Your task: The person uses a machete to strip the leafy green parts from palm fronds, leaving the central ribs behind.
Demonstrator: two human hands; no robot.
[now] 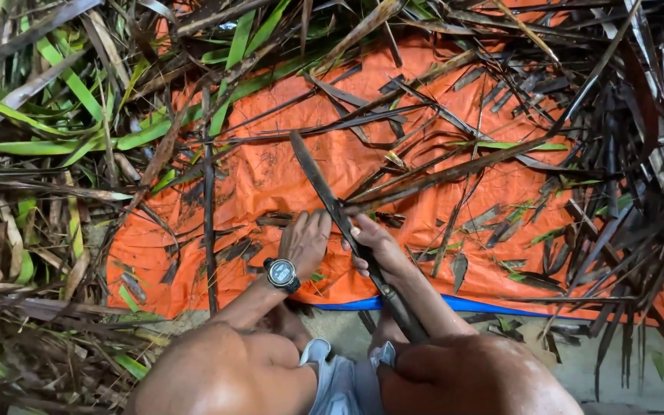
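The person sits at the edge of an orange tarp [286,173] spread on the ground, knees bare at the bottom of the head view. The right hand [374,242] is wrapped around a long dark blade [324,188], the fingers [361,230] clamped on it partway along; the blade runs from near the right knee up and to the left, its broad tip lying over the middle of the tarp. A long dried leaf strip [455,170] meets the blade just above the right hand and stretches away up and to the right into the tangle of dark leaves [624,154] heaped along that side. The left hand [305,240], with a black wristwatch [281,273] on its wrist, rests palm-down on the tarp just beside the blade, its fingers together and flat, holding nothing that can be made out. Short dark leaf cuttings [493,227] lie scattered over the tarp around both hands. A thin dark stalk [209,223] lies upright in the view to the left of the left hand. On the far left, green and dry brown leaves [48,131] are piled over the tarp's edge. A blue hem [463,305] borders the tarp's near side, next to bare concrete floor [632,361].
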